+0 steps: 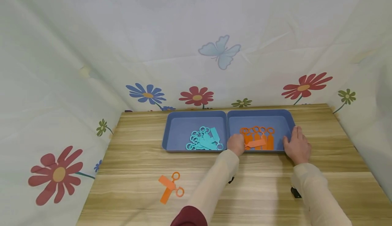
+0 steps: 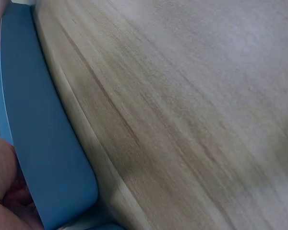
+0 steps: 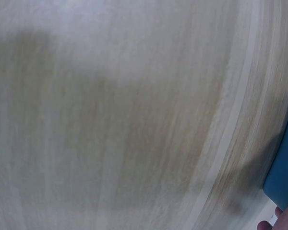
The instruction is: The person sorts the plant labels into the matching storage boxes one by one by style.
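Observation:
Two shallow blue trays stand side by side. Inside the right tray [image 1: 257, 120] several orange ring-ended tags [image 1: 270, 140] lie mostly in a row, a lighter one across them. My left hand [image 1: 236, 145] reaches over this tray's front-left corner, its fingers inside beside the tags. Whether they pinch a tag is hidden. In the left wrist view, curled fingers [image 2: 2, 167] show behind the tray's front wall [image 2: 48, 120]. My right hand [image 1: 297, 147] holds the tray's right wall near the front corner, thumb on the inner side and fingers along the outside.
In the left tray [image 1: 180, 127] lies a heap of turquoise ring-ended tags [image 1: 203, 140]. Two crossed orange tags [image 1: 167, 187] lie on the wooden table [image 1: 131, 164] at front left. A white sheet [image 1: 171, 42] with printed flowers hangs behind and at the sides.

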### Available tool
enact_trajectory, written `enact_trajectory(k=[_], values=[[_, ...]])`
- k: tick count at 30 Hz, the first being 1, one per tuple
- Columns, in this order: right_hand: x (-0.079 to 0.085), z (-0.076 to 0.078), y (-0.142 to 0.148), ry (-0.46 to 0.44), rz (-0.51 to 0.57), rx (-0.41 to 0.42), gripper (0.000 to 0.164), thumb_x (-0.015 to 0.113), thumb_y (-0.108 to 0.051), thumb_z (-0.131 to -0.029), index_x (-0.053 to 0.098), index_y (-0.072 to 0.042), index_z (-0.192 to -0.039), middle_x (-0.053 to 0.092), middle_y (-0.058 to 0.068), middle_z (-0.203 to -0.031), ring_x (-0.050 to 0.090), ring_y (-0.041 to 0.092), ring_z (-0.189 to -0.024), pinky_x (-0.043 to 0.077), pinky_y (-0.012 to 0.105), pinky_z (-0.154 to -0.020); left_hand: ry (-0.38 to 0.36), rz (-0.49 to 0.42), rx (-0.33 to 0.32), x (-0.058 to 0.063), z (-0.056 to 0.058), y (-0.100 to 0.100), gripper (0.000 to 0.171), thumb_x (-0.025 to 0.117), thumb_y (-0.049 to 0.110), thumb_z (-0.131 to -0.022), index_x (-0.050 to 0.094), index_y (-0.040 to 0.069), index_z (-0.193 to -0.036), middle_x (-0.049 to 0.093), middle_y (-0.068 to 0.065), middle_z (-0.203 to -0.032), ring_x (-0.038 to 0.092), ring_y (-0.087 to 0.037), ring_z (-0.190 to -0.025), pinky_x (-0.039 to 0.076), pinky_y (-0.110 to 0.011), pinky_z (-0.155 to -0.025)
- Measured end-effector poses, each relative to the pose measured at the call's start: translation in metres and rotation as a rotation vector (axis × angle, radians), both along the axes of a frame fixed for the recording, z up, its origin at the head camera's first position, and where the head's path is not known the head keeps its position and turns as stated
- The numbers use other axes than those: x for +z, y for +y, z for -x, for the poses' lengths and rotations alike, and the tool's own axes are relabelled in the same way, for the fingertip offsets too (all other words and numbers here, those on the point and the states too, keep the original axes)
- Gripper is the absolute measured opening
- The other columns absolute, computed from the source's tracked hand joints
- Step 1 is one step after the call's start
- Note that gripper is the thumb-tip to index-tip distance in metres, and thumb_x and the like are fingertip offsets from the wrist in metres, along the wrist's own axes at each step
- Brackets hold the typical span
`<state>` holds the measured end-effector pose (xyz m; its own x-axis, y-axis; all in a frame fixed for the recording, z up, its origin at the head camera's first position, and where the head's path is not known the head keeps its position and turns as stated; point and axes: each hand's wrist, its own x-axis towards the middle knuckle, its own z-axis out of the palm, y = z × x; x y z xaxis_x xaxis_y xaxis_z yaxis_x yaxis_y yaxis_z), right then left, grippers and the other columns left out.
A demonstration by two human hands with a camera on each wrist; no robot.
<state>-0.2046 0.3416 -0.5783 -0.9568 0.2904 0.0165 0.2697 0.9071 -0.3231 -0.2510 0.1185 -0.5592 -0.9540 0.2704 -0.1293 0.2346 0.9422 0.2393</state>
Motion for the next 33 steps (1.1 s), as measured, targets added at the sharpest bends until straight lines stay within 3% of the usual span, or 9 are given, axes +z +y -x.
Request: enact_trajectory(k=[6, 10, 13, 16, 20, 22, 25, 28, 33], values=[[-0.001, 0.001, 0.001, 0.007, 0.002, -0.003, 0.066, 0.028, -0.035, -0.093, 0.009, 0.009, -0.138, 0.010, 0.028, -0.143, 0.027, 0.049, -0.117, 0.027, 0.062, -0.087, 0.002, 0.002, 0.014, 0.000, 0.001, 0.001, 0.007, 0.063, 0.014, -0.079, 0.068, 0.016, -0.076, 0.068, 0.002, -0.084, 0.063, -0.015, -0.077, 0.050, -0.027, -0.060], [-0.001, 0.002, 0.001, 0.015, 0.004, -0.001, 0.066, 0.030, -0.034, -0.093, 0.010, 0.009, -0.138, 0.011, 0.028, -0.143, 0.027, 0.049, -0.117, 0.027, 0.063, -0.087, 0.015, 0.002, -0.019, -0.001, 0.002, -0.002, 0.007, 0.061, 0.012, -0.079, 0.066, 0.014, -0.074, 0.068, 0.000, -0.083, 0.063, -0.016, -0.076, 0.050, -0.027, -0.059], [-0.001, 0.001, 0.002, 0.006, 0.002, 0.002, 0.067, 0.029, -0.035, -0.093, 0.008, 0.009, -0.138, 0.010, 0.028, -0.143, 0.027, 0.049, -0.117, 0.027, 0.063, -0.087, 0.039, -0.002, -0.102, 0.000, 0.004, -0.006, 0.006, 0.061, 0.011, -0.079, 0.066, 0.014, -0.078, 0.067, 0.000, -0.082, 0.063, -0.015, -0.074, 0.049, -0.025, -0.058], [0.000, 0.001, 0.001, 0.002, 0.003, 0.003, 0.067, 0.028, -0.036, -0.093, 0.007, 0.009, -0.139, 0.009, 0.028, -0.143, 0.027, 0.049, -0.117, 0.027, 0.063, -0.087, 0.091, 0.006, -0.224, 0.002, 0.005, -0.012, 0.014, 0.060, 0.013, -0.082, 0.066, 0.017, -0.094, 0.066, 0.002, -0.085, 0.062, -0.012, -0.071, 0.047, -0.022, -0.056], [0.001, 0.001, 0.000, 0.008, 0.006, 0.006, 0.067, 0.028, -0.036, -0.093, 0.008, 0.009, -0.138, 0.010, 0.028, -0.143, 0.027, 0.049, -0.117, 0.028, 0.063, -0.086, 0.258, 0.007, -0.396, 0.007, 0.010, -0.025, 0.028, 0.052, 0.017, -0.088, 0.059, 0.021, -0.114, 0.066, 0.004, -0.101, 0.060, -0.008, -0.061, 0.045, -0.018, -0.048], [0.001, 0.001, 0.000, 0.004, 0.008, 0.007, 0.067, 0.028, -0.036, -0.093, 0.008, 0.009, -0.138, 0.009, 0.028, -0.143, 0.027, 0.050, -0.117, 0.027, 0.063, -0.086, 0.354, -0.018, -0.463, 0.007, 0.013, -0.034, 0.030, 0.049, 0.018, -0.089, 0.058, 0.020, -0.118, 0.064, 0.004, -0.109, 0.062, -0.007, -0.068, 0.048, -0.019, -0.053], [0.001, 0.001, 0.000, 0.002, 0.013, 0.006, 0.067, 0.028, -0.035, -0.093, 0.008, 0.010, -0.138, 0.009, 0.029, -0.143, 0.026, 0.050, -0.117, 0.026, 0.063, -0.087, 0.448, -0.082, -0.531, 0.006, 0.018, -0.050, 0.030, 0.047, 0.018, -0.090, 0.058, 0.016, -0.118, 0.061, 0.003, -0.115, 0.062, -0.008, -0.089, 0.050, -0.021, -0.072], [0.001, 0.000, -0.001, -0.005, 0.013, 0.003, 0.067, 0.028, -0.035, -0.093, 0.007, 0.010, -0.138, 0.008, 0.028, -0.143, 0.026, 0.050, -0.117, 0.026, 0.063, -0.087, 0.454, -0.126, -0.570, 0.006, 0.021, -0.067, 0.034, 0.050, 0.018, -0.087, 0.054, 0.013, -0.121, 0.057, 0.000, -0.120, 0.053, -0.012, -0.111, 0.044, -0.028, -0.090], [0.004, 0.000, -0.002, -0.021, 0.007, 0.004, 0.067, 0.027, -0.035, -0.093, 0.007, 0.010, -0.138, 0.008, 0.028, -0.143, 0.025, 0.049, -0.118, 0.026, 0.063, -0.087, 0.456, -0.085, -0.576, 0.002, 0.018, -0.094, 0.039, 0.049, 0.025, -0.089, 0.049, 0.013, -0.127, 0.047, -0.003, -0.132, 0.043, -0.017, -0.122, 0.038, -0.034, -0.098]])
